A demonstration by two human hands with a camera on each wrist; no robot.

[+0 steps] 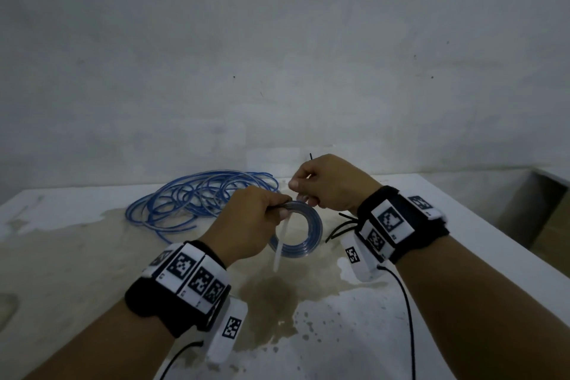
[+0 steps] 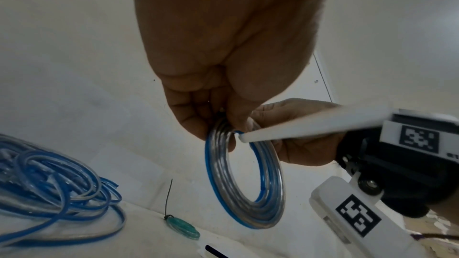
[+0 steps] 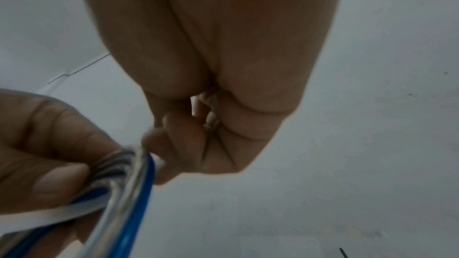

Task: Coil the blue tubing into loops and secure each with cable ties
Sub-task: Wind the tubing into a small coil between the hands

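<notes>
My left hand (image 1: 274, 210) grips the top of a small coil of blue-and-clear tubing (image 1: 311, 237) and holds it upright above the table. A white cable tie (image 1: 280, 244) passes through the coil at the grip, its long tail hanging down toward me. My right hand (image 1: 303, 193), fingers curled, pinches the tie's other end just right of the left hand. In the left wrist view the coil (image 2: 223, 183) hangs from the left fingers (image 2: 198, 125) with the tie (image 2: 298, 127) crossing it. In the right wrist view the right fingers (image 3: 183, 144) touch the coil (image 3: 134, 193).
A loose pile of blue tubing (image 1: 197, 194) lies at the back left of the stained white table (image 1: 339, 318). Black cable ties (image 1: 342, 225) lie under my right wrist. A small greenish coil bound with a black tie (image 2: 183, 227) lies near the wall. The table's right edge (image 1: 509, 244) drops off.
</notes>
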